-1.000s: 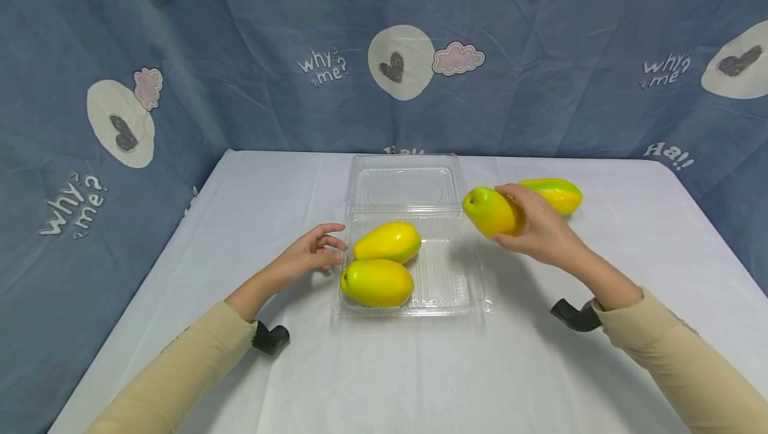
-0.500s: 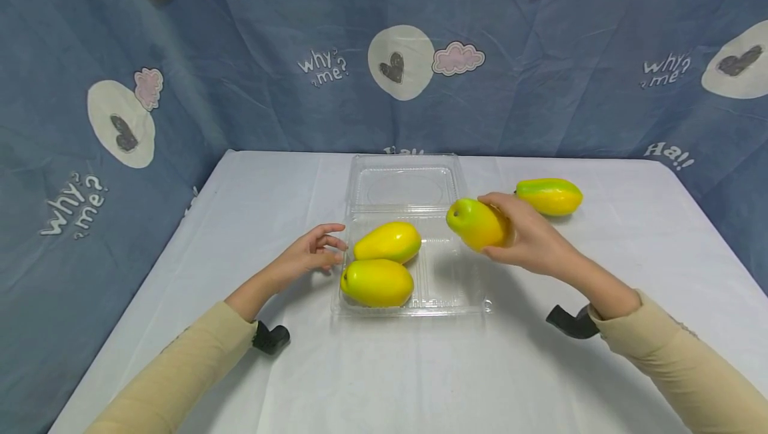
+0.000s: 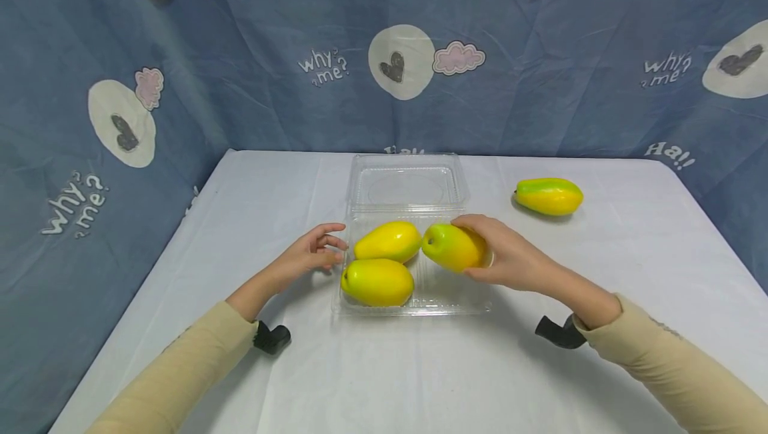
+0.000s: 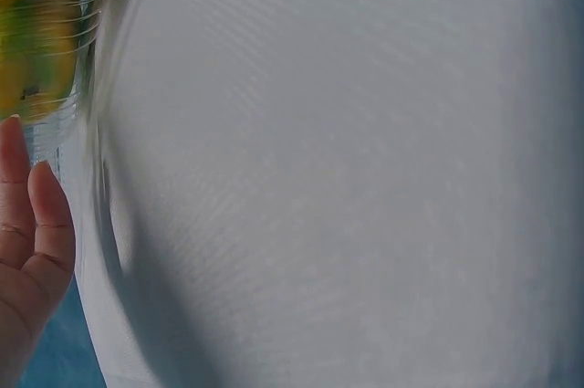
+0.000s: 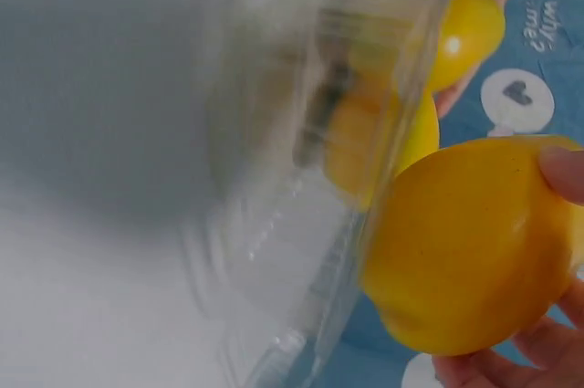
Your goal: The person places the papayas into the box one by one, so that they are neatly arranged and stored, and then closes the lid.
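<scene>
1. The right hand (image 3: 510, 261) grips a yellow-green mango (image 3: 451, 247), fingers curled over its far end and thumb beneath; in the right wrist view the same fruit (image 5: 470, 242) fills the frame with fingertips (image 5: 561, 173) on its skin.
2. This held mango sits over the right half of the clear plastic tray (image 3: 447, 294), its green stem end pointing left, just beside the rear mango (image 3: 388, 241) lying in the tray.
3. A front mango (image 3: 377, 282) lies in the tray's left half, touching or nearly touching the rear one.
4. The left hand (image 3: 309, 255) holds nothing, its fingers loosely curled, fingertips at the tray's left edge; the left wrist view shows the fingers (image 4: 36, 214) beside the blurred tray wall.
5. The tray's hinged lid (image 3: 406, 183) lies open behind it.
6. A fourth mango (image 3: 549, 196) rests on the white tablecloth (image 3: 384, 367), well apart to the right.
7. The blue backdrop (image 3: 270, 41) carries hearts and the printed words "why? me?", "Ha!!" and "pig".
</scene>
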The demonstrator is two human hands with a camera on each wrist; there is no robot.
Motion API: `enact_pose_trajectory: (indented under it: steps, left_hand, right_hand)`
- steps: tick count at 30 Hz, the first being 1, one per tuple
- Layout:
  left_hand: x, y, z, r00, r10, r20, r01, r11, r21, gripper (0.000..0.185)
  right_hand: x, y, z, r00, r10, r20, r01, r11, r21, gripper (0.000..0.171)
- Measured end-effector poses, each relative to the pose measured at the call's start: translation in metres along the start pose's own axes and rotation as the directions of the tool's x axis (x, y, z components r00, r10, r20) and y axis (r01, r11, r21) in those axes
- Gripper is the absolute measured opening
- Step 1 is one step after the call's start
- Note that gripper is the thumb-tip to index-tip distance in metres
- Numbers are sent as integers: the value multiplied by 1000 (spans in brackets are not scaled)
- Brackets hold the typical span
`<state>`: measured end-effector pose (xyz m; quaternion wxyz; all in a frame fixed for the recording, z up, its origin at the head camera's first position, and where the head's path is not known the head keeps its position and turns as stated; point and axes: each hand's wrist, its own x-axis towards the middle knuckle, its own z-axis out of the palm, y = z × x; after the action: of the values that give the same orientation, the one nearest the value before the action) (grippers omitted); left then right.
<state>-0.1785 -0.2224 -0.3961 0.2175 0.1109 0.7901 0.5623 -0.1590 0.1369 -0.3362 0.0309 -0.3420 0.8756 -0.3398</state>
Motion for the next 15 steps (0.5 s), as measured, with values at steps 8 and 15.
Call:
enact_pose_trajectory:
  steps: [8, 15]
  left_hand:
    - [1, -1, -1, 1000, 3, 4, -3, 1000, -1, 61]
    - [0, -1, -1, 1000, 4, 6, -4, 1000, -6, 61]
  right_hand:
    - [-4, -5, 11, 994, -59, 90, 57, 998, 25, 64]
    - [-4, -3, 20, 978, -148, 149, 151, 989, -10, 60]
